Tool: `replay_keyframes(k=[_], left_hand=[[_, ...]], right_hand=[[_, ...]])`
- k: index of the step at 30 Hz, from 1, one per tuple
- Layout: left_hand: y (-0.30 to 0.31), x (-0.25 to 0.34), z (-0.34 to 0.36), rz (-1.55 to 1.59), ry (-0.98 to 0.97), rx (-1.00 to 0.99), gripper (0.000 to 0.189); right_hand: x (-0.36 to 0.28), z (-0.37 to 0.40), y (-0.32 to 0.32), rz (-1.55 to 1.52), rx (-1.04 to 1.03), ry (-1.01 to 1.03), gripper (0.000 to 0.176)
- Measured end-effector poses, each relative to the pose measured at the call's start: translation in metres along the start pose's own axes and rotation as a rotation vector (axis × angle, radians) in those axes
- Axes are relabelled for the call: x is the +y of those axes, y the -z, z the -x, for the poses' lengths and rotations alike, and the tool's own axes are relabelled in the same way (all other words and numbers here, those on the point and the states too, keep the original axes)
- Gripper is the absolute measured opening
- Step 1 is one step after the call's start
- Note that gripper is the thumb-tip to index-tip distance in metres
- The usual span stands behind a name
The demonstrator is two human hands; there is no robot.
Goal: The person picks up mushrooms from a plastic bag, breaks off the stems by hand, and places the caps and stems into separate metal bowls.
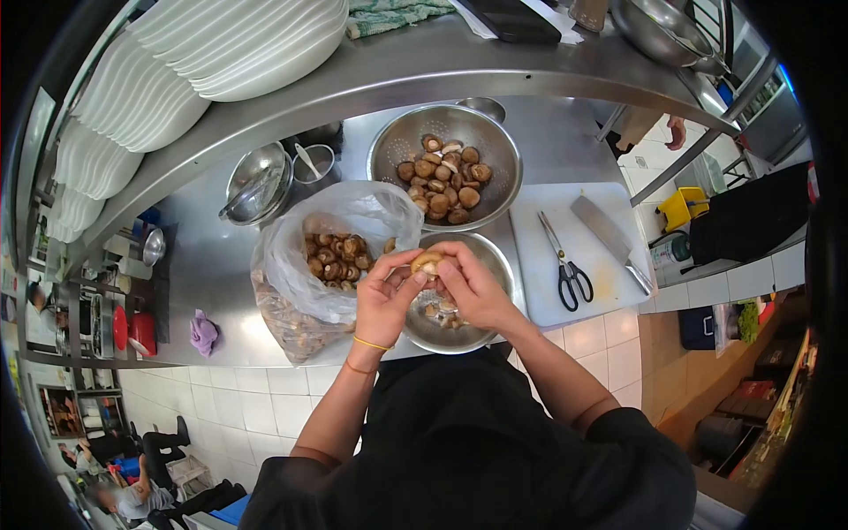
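Observation:
Both hands meet over a steel bowl (497, 256) with mushroom stems (449, 316) in its bottom. Between them is a shiitake mushroom (427, 263), its pale underside turned up toward me. My left hand (386, 290) closes its thumb and fingers on the mushroom's left side. My right hand (474, 287) pinches the same mushroom from the right. Beside my left hand, a clear plastic bag (291, 274) stands open with many brown shiitake mushrooms (339, 258) inside. Beyond the hands, a perforated steel colander (384, 146) holds a heap of shiitake caps (444, 181).
On the right, a white cutting board (548, 208) carries black-handled scissors (565, 265) and a cleaver (609, 238). Steel bowls (259, 181) sit left of the colander. A shelf (424, 88) with stacked white plates (247, 44) overhangs the back. A purple cloth (203, 332) lies at left.

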State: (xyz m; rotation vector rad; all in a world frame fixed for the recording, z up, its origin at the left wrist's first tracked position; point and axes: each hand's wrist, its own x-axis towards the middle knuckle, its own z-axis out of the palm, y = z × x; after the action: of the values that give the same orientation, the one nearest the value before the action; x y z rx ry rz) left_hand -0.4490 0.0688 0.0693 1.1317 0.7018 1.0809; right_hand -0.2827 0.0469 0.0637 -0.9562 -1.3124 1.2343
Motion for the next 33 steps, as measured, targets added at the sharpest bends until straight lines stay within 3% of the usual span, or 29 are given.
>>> replay_keyframes(k=[3,5,8,12,18,20,25,32,33], left_hand=[[0.000,-0.005,0.003,0.083,0.030,0.038,0.030],[-0.002,-0.009,0.006,0.074,0.006,0.045,0.030],[-0.008,-0.012,0.008,0.176,-0.044,0.043,0.031],[-0.014,-0.011,0.009,0.135,-0.042,0.123,0.029],[-0.022,-0.016,0.009,0.165,-0.101,0.230,0.025],[-0.023,-0.013,0.011,0.118,-0.098,0.246,0.026],[-0.025,-0.005,0.008,-0.045,-0.142,0.296,0.027],[-0.022,-0.008,0.007,0.059,-0.119,0.258,0.024],[-0.018,-0.007,0.006,0.019,-0.040,0.231,0.021]], right_hand=[[-0.001,0.001,0.000,-0.052,0.102,-0.050,0.024],[0.001,0.000,0.007,0.231,0.061,-0.051,0.023],[-0.014,0.001,0.002,0.351,0.081,-0.035,0.024],[-0.018,0.001,-0.004,0.372,0.095,-0.019,0.026],[-0.008,0.002,-0.011,0.294,0.091,-0.224,0.027],[-0.003,0.006,-0.020,0.317,0.201,0.050,0.025],[-0.008,0.008,-0.027,0.338,0.212,0.060,0.021],[-0.017,0.000,-0.013,0.341,0.207,0.012,0.021],[-0.016,0.000,-0.012,0.341,0.207,0.011,0.021]])
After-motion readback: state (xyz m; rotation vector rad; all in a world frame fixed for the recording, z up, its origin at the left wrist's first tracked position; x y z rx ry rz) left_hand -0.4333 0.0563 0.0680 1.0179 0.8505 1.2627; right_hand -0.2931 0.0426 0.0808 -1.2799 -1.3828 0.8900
